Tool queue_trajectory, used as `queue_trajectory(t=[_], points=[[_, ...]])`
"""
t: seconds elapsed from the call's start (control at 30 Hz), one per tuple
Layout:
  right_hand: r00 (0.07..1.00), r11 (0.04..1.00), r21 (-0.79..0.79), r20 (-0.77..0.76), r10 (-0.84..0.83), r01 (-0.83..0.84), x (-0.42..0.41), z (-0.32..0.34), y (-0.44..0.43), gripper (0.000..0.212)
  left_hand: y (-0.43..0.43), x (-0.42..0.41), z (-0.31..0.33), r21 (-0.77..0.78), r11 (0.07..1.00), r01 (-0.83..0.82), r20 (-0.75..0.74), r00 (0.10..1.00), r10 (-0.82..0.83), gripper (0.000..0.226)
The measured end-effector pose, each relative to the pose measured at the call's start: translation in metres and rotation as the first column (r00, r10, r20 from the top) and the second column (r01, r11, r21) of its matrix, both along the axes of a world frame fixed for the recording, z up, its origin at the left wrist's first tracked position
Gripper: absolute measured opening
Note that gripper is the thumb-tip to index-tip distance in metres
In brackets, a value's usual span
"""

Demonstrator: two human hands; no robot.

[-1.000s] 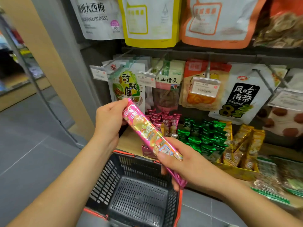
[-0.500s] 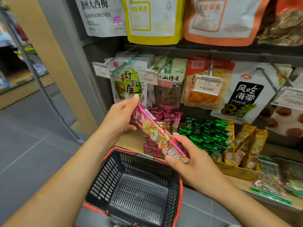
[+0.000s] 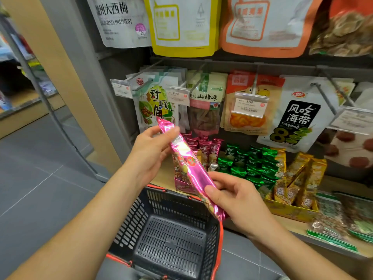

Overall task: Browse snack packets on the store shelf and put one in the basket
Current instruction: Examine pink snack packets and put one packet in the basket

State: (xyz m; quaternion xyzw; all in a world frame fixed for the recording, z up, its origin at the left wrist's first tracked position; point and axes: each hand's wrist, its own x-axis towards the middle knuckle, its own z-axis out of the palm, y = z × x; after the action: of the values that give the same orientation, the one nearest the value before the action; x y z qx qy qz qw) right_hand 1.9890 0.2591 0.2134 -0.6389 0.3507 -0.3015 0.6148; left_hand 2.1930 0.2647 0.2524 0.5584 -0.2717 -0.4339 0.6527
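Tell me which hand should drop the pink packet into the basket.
Right, probably. The right hand grips the pink packet at its lower end, over the basket; the left hand holds the top end, higher, by the shelf.

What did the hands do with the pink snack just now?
The pink packet got rolled over lengthwise: its printed front faced up before, now mostly shiny foil shows. The left hand and right hand still grip its ends above the basket, still empty.
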Motion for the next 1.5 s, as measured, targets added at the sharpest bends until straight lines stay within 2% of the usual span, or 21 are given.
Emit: queue_trajectory(t=[0.07, 0.13, 0.23, 0.3, 0.37, 0.43, 0.5, 0.57, 0.6, 0.67, 0.77, 0.83, 0.93, 1.07, 1.17, 1.33, 1.5], points=[[0.993, 0.995, 0.098, 0.117, -0.027, 0.016, 0.0, 0.004, -0.003, 0.024, 0.001, -0.011, -0.005, 0.049, 0.991, 0.127, 0.033, 0.991, -0.128, 0.054], [0.985, 0.992, 0.119, 0.16, -0.057, 0.038, -0.001, 0.006, -0.005, 0.026, 0.002, -0.026, -0.011, 0.096, 0.962, 0.255, 0.059, 0.964, -0.261, 0.046], [0.988, 0.991, 0.118, 0.135, -0.075, 0.059, -0.001, 0.006, -0.007, 0.036, 0.003, -0.039, -0.013, 0.141, 0.919, 0.369, 0.127, 0.914, -0.386, 0.031], [0.999, 0.998, 0.06, 0.044, -0.016, 0.013, -0.003, 0.009, -0.01, 0.044, 0.006, -0.034, -0.007, 0.187, 0.891, 0.415, 0.211, 0.868, -0.449, 0.032], [0.999, 1.0, 0.004, -0.037, 0.021, -0.021, -0.008, 0.017, -0.018, 0.055, 0.013, -0.025, 0.0, 0.274, 0.821, 0.501, 0.308, 0.763, -0.569, 0.029], [0.999, 0.998, 0.058, 0.027, 0.018, -0.019, -0.015, 0.024, -0.028, 0.061, 0.021, -0.022, 0.007, 0.391, 0.7, 0.598, 0.339, 0.614, -0.713, 0.011], [0.99, 0.991, 0.121, 0.135, 0.043, -0.06, -0.021, 0.031, -0.033, 0.064, 0.029, -0.025, 0.01, 0.502, 0.584, 0.637, 0.333, 0.481, -0.811, 0.009], [0.981, 0.991, 0.111, 0.188, 0.047, -0.069, -0.024, 0.033, -0.032, 0.062, 0.034, -0.033, 0.009, 0.57, 0.516, 0.639, 0.321, 0.405, -0.856, 0.013], [0.979, 0.994, 0.095, 0.202, 0.032, -0.052, -0.025, 0.034, -0.031, 0.058, 0.037, -0.036, 0.01, 0.575, 0.512, 0.638, 0.32, 0.401, -0.859, 0.015], [0.969, 0.997, 0.078, 0.242, -0.037, 0.019, -0.028, 0.036, -0.031, 0.045, 0.042, -0.036, 0.016, 0.549, 0.577, 0.605, 0.355, 0.456, -0.816, 0.021], [0.926, 0.974, 0.165, 0.319, -0.202, 0.156, -0.04, 0.04, -0.038, 0.026, 0.057, -0.021, 0.024, 0.475, 0.74, 0.476, 0.418, 0.618, -0.666, 0.036], [0.889, 0.948, 0.251, 0.363, -0.278, 0.193, -0.046, 0.041, -0.041, 0.025, 0.07, -0.013, 0.021, 0.406, 0.817, 0.409, 0.436, 0.699, -0.567, 0.035], [0.874, 0.93, 0.302, 0.37, -0.315, 0.208, -0.051, 0.038, -0.039, 0.027, 0.082, -0.014, 0.01, 0.273, 0.904, 0.329, 0.455, 0.784, -0.422, 0.03], [0.843, 0.906, 0.363, 0.396, -0.363, 0.219, -0.055, 0.034, -0.042, 0.018, 0.081, -0.016, 0.007, 0.067, 0.983, 0.171, 0.352, 0.918, -0.184, 0.036], [0.829, 0.896, 0.389, 0.414, -0.376, 0.213, -0.058, 0.032, -0.043, 0.017, 0.081, -0.022, 0.008, -0.032, 0.991, 0.131, 0.325, 0.939, -0.114, 0.032], [0.835, 0.894, 0.391, 0.401, -0.378, 0.217, -0.058, 0.028, -0.042, 0.028, 0.079, -0.026, 0.007, -0.096, 0.995, 0.033, 0.351, 0.937, 0.003, 0.034], [0.846, 0.875, 0.388, 0.323, -0.424, 0.29, -0.056, 0.025, -0.043, 0.022, 0.08, -0.025, 0.008, -0.193, 0.977, 0.089, 0.345, 0.938, -0.017, 0.026]])
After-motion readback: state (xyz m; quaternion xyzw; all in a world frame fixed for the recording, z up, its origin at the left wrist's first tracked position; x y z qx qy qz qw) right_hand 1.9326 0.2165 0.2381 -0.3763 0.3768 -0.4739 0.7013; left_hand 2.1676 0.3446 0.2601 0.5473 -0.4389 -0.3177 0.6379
